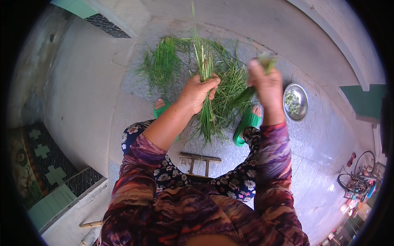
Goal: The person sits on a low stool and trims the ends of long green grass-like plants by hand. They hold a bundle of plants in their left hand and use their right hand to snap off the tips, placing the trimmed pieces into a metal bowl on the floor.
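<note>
My left hand (201,89) is closed around a bundle of long green stalks (207,61), their pale ends pointing up and the leafy ends hanging down between my feet. To the right, my right hand (266,81) is raised and blurred, closed on a smaller bunch of green stalks (244,97) that trails down to the left. Behind and between the hands, a loose heap of green stalks (231,80) lies on the floor. Farther left, a neater pile of green stalks (166,61) lies flat on the tiles.
A metal bowl (295,103) with pale green pieces stands right of my right hand. Green slippers (246,124) are on my feet. A low wooden stool (200,158) is beneath me. Walls rise ahead and at left; a bicycle (357,181) stands far right.
</note>
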Demonstrator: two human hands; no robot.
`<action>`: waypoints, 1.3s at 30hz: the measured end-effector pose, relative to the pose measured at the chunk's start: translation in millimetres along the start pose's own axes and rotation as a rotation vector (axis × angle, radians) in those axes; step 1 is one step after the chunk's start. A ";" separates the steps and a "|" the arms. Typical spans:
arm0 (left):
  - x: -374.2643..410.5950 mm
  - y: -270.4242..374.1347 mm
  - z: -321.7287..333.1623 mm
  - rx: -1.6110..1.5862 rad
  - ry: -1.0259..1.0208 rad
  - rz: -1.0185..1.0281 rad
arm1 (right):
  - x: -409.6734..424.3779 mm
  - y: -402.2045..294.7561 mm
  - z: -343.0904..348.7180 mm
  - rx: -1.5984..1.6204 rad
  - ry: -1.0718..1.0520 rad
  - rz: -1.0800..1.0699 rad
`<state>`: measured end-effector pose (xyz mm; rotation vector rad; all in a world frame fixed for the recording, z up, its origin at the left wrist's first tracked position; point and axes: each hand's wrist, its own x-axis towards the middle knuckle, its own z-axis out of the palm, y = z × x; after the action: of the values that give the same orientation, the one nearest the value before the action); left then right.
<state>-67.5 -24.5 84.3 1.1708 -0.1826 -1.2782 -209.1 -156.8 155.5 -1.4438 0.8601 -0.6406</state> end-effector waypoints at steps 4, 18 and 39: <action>-3.6 -5.7 12.4 0.117 -0.091 0.072 | 0.5 28.2 40.3 0.042 -0.205 -0.161; -0.3 -8.9 0.1 0.198 -0.017 0.005 | 27.1 12.9 -32.3 0.506 0.163 -0.085; -6.3 0.8 8.6 0.457 -0.068 0.068 | 23.7 30.8 -8.2 0.161 0.181 -0.143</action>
<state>-75.1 -24.4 91.9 1.4930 -0.5832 -1.2516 -206.3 -179.2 122.8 -1.3228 0.8296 -0.9394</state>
